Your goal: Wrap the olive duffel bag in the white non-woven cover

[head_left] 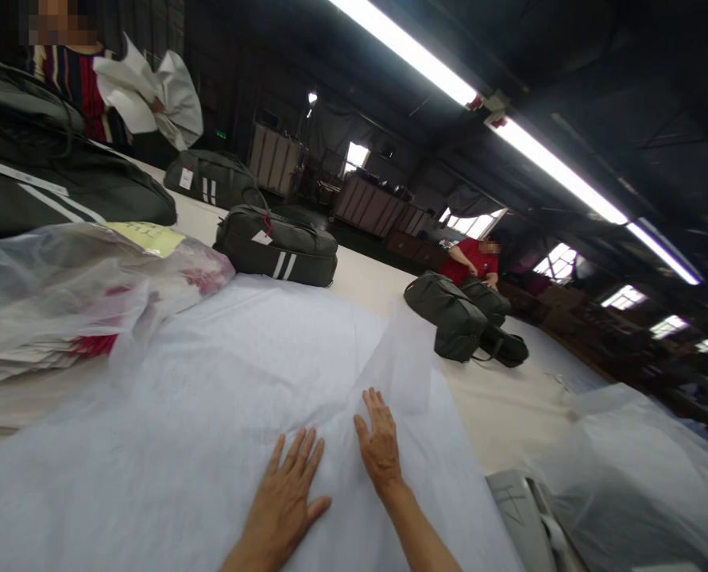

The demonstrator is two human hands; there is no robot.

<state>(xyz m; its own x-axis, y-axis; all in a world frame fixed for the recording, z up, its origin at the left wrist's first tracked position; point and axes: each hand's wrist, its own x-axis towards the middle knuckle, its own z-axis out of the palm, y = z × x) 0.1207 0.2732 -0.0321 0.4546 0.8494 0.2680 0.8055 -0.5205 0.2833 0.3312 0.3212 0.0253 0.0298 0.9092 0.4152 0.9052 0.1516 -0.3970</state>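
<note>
The left hand (291, 492) is lying with fingers spread and the right hand (381, 445) is resting open, neither pinching the white sheet (175, 453) that is partly covering the tabletop (365, 274), where uneven pressing could be causing bunched creases.

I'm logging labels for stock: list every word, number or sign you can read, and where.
No text reads surely.
Yellow label on the plastic-wrapped bundle: marks too blurred.
Grey case, lower right: dark mark, unclear.
White strip on the left bag: print too small.
White tags on two bags beyond: too small.
Green sign, background: too small.
</note>
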